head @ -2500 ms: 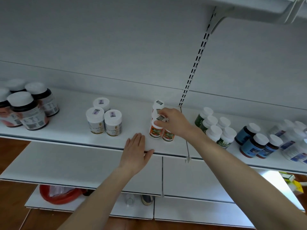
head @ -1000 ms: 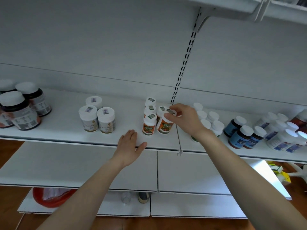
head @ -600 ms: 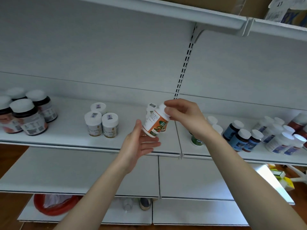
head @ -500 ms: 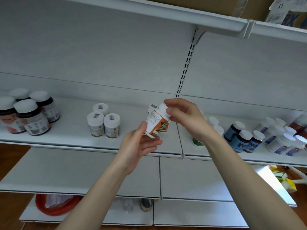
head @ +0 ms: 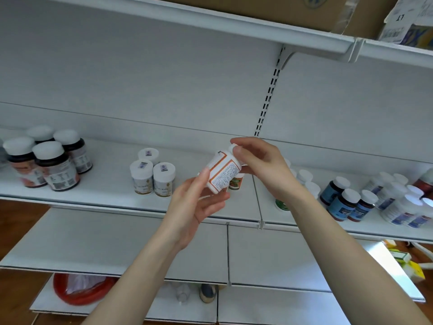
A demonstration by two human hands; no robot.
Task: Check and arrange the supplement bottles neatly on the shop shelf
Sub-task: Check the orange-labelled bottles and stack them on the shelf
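Since a second ago, the orange-labelled bottle point(head: 223, 173) has come up off the shelf point(head: 105, 195), and the left hand point(head: 194, 207) has lifted from the shelf's front edge to meet it. Nearest the viewer, two bare forearms reach up and forward. The left hand is palm up, its fingers loosely curled under the bottle's base and its thumb resting along the side. The right hand point(head: 260, 165) pinches the white cap between thumb and curled fingers. The bottle is tilted in the air just in front of the shelf, cap up and to the right, with the printed text panel facing the viewer, so this looks like the checking step. Just behind it, a matching bottle point(head: 236, 181) stands on the shelf. Three cream-labelled bottles point(head: 152, 174) sit in a tidy cluster to the left, with dark bottles point(head: 46, 165) at the far left. To the right, the blue-labelled bottles point(head: 342, 200) are bunched loosely. This bottle is yet to be returned, and the right-hand groups likely need straightening. Farthest away, a cardboard box point(head: 257, 8) rests on the upper shelf.
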